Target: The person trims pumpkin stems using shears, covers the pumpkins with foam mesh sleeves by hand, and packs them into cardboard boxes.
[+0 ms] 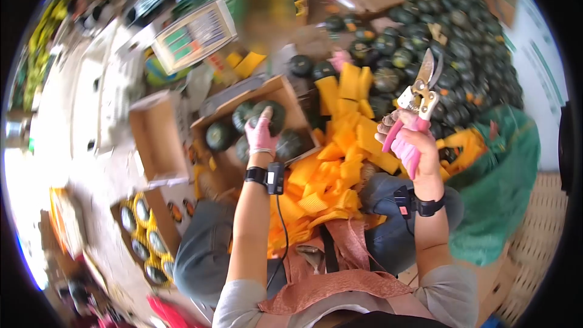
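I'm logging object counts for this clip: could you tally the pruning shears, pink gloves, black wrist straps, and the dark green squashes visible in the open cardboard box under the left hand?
Pink-handled metal pruning shears: 1
Pink fabric gloves: 2
Black wrist straps: 2
Dark green round squashes visible in the open brown cardboard box: 5
Total: 10

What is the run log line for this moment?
left hand: on green squash in box | right hand: holding garden shears | yellow netting: heaped beside box

Near centre, the left hand (262, 135) touches a green squash (277, 119); at right, the right hand (418, 144) holds pruning shears (419, 98).
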`<state>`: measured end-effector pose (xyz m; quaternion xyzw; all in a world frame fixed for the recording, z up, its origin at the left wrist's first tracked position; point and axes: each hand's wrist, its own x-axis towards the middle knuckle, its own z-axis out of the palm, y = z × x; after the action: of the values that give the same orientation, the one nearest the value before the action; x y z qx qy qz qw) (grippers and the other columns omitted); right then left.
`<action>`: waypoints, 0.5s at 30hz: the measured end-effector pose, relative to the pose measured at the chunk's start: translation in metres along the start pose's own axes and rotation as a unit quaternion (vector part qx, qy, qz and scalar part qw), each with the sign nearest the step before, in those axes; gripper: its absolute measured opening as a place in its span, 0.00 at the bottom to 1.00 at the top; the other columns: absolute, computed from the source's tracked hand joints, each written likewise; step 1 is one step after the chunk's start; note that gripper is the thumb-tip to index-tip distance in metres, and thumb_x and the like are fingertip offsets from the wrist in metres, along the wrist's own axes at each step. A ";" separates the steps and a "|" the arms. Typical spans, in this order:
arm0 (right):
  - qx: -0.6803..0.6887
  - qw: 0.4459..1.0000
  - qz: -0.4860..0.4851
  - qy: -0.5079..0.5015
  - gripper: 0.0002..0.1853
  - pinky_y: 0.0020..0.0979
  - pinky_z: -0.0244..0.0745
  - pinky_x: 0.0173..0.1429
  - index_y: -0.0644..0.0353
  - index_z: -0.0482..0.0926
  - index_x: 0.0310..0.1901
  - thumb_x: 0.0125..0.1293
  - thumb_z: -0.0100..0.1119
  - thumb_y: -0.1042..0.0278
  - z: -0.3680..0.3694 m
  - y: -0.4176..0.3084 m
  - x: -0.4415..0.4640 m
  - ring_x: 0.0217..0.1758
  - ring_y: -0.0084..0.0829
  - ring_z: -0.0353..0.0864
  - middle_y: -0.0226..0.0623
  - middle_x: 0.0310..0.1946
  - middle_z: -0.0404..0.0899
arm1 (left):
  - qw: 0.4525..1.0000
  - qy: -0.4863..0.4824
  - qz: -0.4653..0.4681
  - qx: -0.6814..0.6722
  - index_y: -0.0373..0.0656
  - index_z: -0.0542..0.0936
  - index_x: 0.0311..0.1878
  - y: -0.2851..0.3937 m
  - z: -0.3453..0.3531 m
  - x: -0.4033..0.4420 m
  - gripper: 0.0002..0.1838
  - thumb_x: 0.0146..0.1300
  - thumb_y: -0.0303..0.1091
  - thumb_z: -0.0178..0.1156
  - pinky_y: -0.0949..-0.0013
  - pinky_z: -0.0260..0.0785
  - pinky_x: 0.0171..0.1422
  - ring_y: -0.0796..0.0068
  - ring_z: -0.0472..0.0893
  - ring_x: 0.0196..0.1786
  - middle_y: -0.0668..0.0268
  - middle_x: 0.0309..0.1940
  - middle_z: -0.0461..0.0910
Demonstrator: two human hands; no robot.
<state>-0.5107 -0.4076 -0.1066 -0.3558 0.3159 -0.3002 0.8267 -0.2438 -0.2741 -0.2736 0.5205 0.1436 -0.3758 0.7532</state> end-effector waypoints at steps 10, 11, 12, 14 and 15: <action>0.061 0.979 -0.079 0.178 0.16 0.47 0.71 0.55 0.60 0.72 0.48 0.58 0.54 0.68 -0.098 -0.072 -0.031 0.50 0.43 0.74 0.42 0.43 0.73 | 0.985 -0.115 0.049 0.119 0.53 0.53 0.69 -0.074 -0.046 0.085 0.38 0.57 0.22 0.58 0.52 0.71 0.50 0.59 0.73 0.50 0.56 0.55 0.67; 0.075 0.970 -0.077 0.218 0.13 0.48 0.74 0.49 0.58 0.73 0.45 0.58 0.54 0.69 -0.109 -0.066 -0.026 0.46 0.42 0.76 0.42 0.42 0.74 | 0.950 -0.126 0.098 0.269 0.48 0.59 0.66 -0.073 -0.053 0.083 0.35 0.56 0.21 0.58 0.59 0.71 0.54 0.60 0.74 0.49 0.56 0.54 0.68; 0.072 0.972 -0.044 0.221 0.12 0.48 0.74 0.48 0.58 0.73 0.45 0.57 0.54 0.70 -0.115 -0.063 -0.022 0.44 0.41 0.76 0.42 0.41 0.74 | 0.878 -0.120 0.184 0.426 0.46 0.63 0.64 -0.070 -0.056 0.073 0.31 0.56 0.22 0.58 0.63 0.70 0.56 0.60 0.74 0.50 0.55 0.56 0.67; 0.067 0.974 0.021 0.217 0.12 0.48 0.75 0.44 0.58 0.72 0.43 0.57 0.55 0.72 -0.125 -0.059 -0.007 0.40 0.40 0.77 0.43 0.38 0.75 | 0.844 -0.035 0.276 0.459 0.45 0.65 0.63 -0.059 -0.046 0.034 0.28 0.57 0.23 0.57 0.67 0.67 0.59 0.61 0.73 0.52 0.54 0.59 0.64; 0.045 0.982 0.069 0.171 0.12 0.43 0.76 0.36 0.58 0.72 0.43 0.55 0.55 0.76 -0.134 -0.061 0.006 0.33 0.37 0.78 0.42 0.34 0.76 | 0.946 -0.005 0.229 0.227 0.47 0.63 0.64 -0.051 -0.022 0.002 0.29 0.58 0.23 0.57 0.67 0.66 0.59 0.63 0.72 0.53 0.56 0.60 0.63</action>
<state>-0.6220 -0.5003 -0.1342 -0.2387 0.4627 -0.3132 0.7942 -0.2748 -0.2642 -0.3184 0.6950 -0.0724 -0.2184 0.6812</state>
